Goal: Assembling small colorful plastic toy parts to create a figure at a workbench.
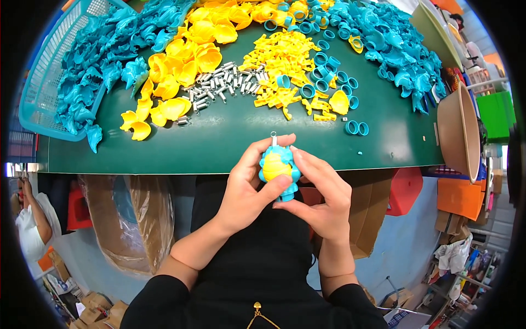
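Close to the table's front edge, both hands hold a small blue-and-yellow plastic toy (276,165) upright. A metal spring (274,139) with a loop on its end sticks up from the toy's top. My left hand (241,186) is closed round the left side, its thumb lying across the yellow front. From the right, my right hand (329,192) grips with its fingers along the upper side and its thumb at the blue base. Beyond them lie metal springs (222,82), small yellow plastic pieces (279,55) and blue rings (323,71) on the green table (230,142).
Yellow shells (181,60) and blue plastic parts (109,52) are heaped at the left, partly in a blue basket (34,98). More blue parts (392,46) pile up at the right, near a tan tub (457,131). Below the table stands a plastic-lined carton (148,219).
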Motion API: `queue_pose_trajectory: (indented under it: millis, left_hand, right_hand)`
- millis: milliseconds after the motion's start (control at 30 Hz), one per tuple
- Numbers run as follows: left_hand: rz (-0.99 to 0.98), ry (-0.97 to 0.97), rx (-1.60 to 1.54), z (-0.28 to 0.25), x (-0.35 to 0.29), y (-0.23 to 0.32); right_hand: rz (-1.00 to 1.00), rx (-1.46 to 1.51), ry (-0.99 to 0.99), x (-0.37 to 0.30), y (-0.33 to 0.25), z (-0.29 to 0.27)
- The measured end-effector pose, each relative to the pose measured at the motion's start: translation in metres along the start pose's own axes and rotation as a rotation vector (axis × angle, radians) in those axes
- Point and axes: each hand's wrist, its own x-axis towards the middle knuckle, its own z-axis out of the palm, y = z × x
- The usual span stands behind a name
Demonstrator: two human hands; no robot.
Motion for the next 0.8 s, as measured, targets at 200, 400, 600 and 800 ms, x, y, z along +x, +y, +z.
queue_pose_trajectory:
  millis: [200,400,600,800]
  left_hand:
    - [-0.135,-0.097,0.102,-0.009,-0.001,0.007]
    - [-0.156,-0.106,0.053,-0.005,-0.001,0.007]
    - [-0.208,-0.111,-0.067,0.001,-0.004,0.007]
    - [-0.222,-0.136,0.015,0.004,-0.009,0.004]
  right_hand:
    - [-0.105,-0.105,-0.068,0.003,0.004,-0.01]
    - [-0.111,-0.166,-0.068,0.005,-0.005,-0.008]
    - [-0.109,-0.195,-0.031,-0.002,-0.007,-0.006]
    - [-0.093,-0.21,-0.157,0.001,-0.01,-0.022]
